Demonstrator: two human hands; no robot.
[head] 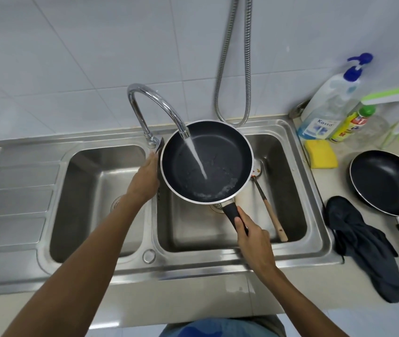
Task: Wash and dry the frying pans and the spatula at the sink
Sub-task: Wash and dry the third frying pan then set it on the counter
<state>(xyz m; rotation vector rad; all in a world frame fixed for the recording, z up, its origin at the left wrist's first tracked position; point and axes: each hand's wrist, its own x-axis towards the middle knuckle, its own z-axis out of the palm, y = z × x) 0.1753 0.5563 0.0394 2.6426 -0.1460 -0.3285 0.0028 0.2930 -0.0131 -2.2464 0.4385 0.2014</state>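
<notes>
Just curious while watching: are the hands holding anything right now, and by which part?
The right hand holds the frying pan by its black handle, under the running tap. The left hand rests against the pan's left rim.

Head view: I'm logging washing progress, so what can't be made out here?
- Spatula blade: hidden under the held pan.
- Left hand fingers: behind that pan's rim, at the tap base.
- Second pan handle: cut off by the right edge.
- Bottle label: small print unreadable.
</notes>
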